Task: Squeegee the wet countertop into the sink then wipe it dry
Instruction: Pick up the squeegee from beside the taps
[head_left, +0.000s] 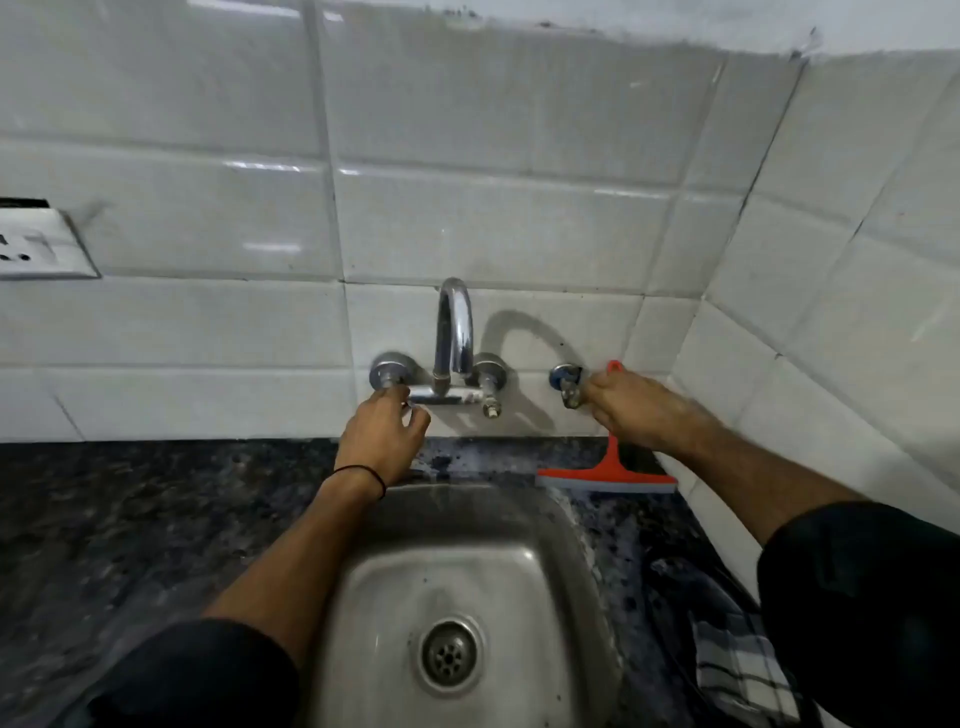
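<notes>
Head view: a person stands at a sink, both arms stretched toward the far wall.
Left hand: raised to the left knob of the tap, fingers curled just beneath it. Blur hides whether they grip it. A thin black band circles the wrist.
Right hand: the right hand is closed round the handle of the squeegee, next to a small spigot on the wall.
Squeegee: red, upright against the far wall. The handle's loop shows above the fingers, and the blade edge rests on the table just behind the sink's far right corner.
Table: dark speckled stone, with pale glistening patches along the strip behind the sink and down its right side.
Sink: steel, set in the middle of the table, its round drain at the near end, between the two forearms.
Cloth: a dark and white checked cloth lies bunched on the table at near right, partly under the right sleeve.
Wall: glossy white tiles, turning a corner at right. A white socket plate sits at far left.
Sleeves: dark, pushed up both forearms.
</notes>
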